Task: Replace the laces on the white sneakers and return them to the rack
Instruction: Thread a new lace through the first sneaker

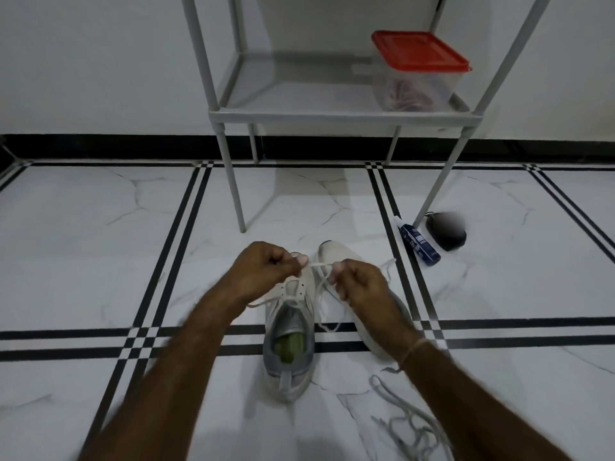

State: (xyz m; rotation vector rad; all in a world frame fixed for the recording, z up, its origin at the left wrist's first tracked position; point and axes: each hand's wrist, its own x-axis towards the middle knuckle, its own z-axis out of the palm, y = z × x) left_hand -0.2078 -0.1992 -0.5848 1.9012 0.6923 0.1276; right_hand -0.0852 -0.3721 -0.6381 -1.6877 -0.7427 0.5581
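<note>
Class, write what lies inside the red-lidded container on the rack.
The container has clear walls: a reddish tangle, perhaps laces, lies at its bottom. The red lid blocks the view from above.

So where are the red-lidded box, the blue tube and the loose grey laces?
red-lidded box (420,54): head view, centre of the lid.
blue tube (420,243): head view, middle of its body.
loose grey laces (406,422): head view, tangle on the floor.

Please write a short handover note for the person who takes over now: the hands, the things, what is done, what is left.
Left hand and right hand each pinch the white lace above the near sneaker.
The second sneaker lies beside it, partly under the right arm. Loose grey laces lie on the floor.
Done: lacing begun on the near sneaker.
Left: finish lacing, put both on the rack.
</note>
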